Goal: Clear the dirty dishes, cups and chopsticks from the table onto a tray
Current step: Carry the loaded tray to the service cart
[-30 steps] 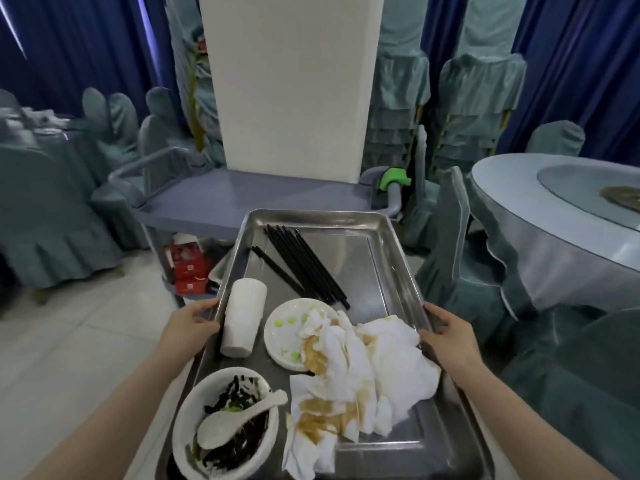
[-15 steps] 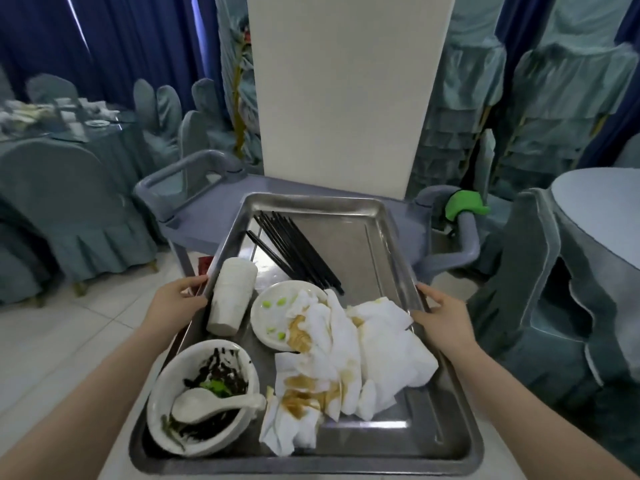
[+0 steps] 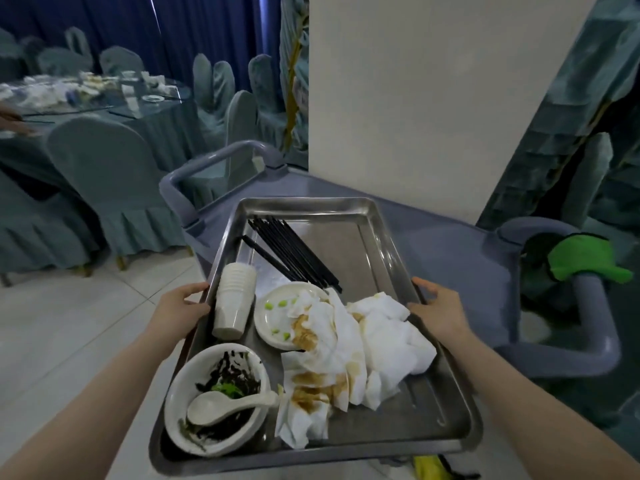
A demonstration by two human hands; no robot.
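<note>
Left hand (image 3: 181, 308) and right hand (image 3: 438, 311) grip the loaded tray (image 3: 391, 251) by opposite long rims, likely to keep it level over the cart (image 3: 460, 258).

The rectangular steel tray (image 3: 381, 244) carries a bundle of black chopsticks (image 3: 294, 254) lying diagonally at its far left. A stack of white cups (image 3: 233, 301) lies on its side along the left rim, beside 1 small white plate (image 3: 277, 317) partly covered by stained white napkins (image 3: 346, 355). At the near left corner, 1 white bowl (image 3: 180, 393) stands upright, holding dark food remains and 1 white spoon (image 3: 221, 407).
</note>
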